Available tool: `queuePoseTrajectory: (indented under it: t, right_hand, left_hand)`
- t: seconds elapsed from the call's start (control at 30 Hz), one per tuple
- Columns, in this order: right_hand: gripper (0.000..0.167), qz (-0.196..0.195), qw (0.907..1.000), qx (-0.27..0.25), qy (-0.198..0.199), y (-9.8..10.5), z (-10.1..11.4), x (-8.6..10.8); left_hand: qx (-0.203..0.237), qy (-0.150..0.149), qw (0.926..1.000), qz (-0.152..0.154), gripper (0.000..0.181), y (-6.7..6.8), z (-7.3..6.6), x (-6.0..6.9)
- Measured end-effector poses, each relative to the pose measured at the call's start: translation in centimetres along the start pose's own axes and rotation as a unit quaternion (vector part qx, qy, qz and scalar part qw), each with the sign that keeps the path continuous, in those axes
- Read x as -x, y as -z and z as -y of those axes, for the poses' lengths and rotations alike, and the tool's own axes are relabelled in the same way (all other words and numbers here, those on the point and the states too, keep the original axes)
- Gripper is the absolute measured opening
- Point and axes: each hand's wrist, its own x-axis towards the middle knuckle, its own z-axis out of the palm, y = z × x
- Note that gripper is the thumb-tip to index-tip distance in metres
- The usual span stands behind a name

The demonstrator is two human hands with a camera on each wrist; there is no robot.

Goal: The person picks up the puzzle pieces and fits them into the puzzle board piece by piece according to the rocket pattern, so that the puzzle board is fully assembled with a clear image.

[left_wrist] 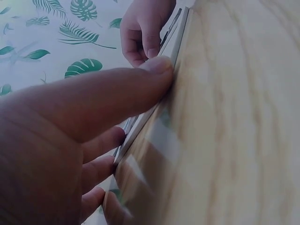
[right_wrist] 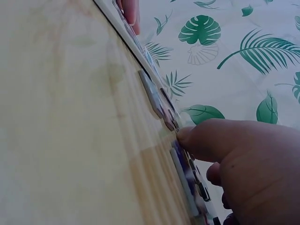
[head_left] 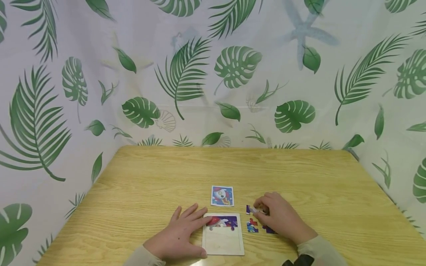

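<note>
A square puzzle tray (head_left: 223, 242) lies on the table, its top row filled with purple and red puzzle pieces (head_left: 226, 221) and its lower part bare wood. My left hand (head_left: 181, 234) rests at the tray's left side with fingers spread, the index fingertip over the filled row and the thumb by the lower left edge. To the right of the tray, my right hand (head_left: 279, 216) pinches a puzzle piece (head_left: 255, 210) between thumb and curled fingers, partly hidden by them. In the right wrist view the thumb (right_wrist: 201, 138) is low beside several flat pieces.
Loose puzzle pieces (head_left: 252, 226) lie between the tray and my right hand, one of them partly under it. Above the tray is a square picture card (head_left: 222, 196) with a cartoon figure. The wooden table (head_left: 159, 170) reaches back to a leaf-patterned curtain (head_left: 199, 85).
</note>
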Motion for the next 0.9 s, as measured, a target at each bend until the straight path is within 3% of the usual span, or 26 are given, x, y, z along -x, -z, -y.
queuePoseTrajectory:
  t: [0.4, 0.7, 0.9]
  right_hand:
    - [0.013, -0.015, 0.9988, -0.047, -0.002, -0.3, 1.1, 0.0]
    - [0.012, -0.008, 0.9959, -0.069, 0.058, -1.7, 4.1, 0.3]
    - [0.015, 0.019, 0.9939, -0.069, 0.085, -2.8, 6.8, 0.0]
  left_hand:
    - [0.002, -0.003, 1.0, 0.001, 0.092, 0.0, -0.1, 0.0]
    - [-0.003, 0.005, 1.0, 0.004, 0.092, -0.2, -0.1, 0.0]
    - [-0.008, 0.003, 1.0, 0.003, 0.092, -0.1, 0.0, 0.0]
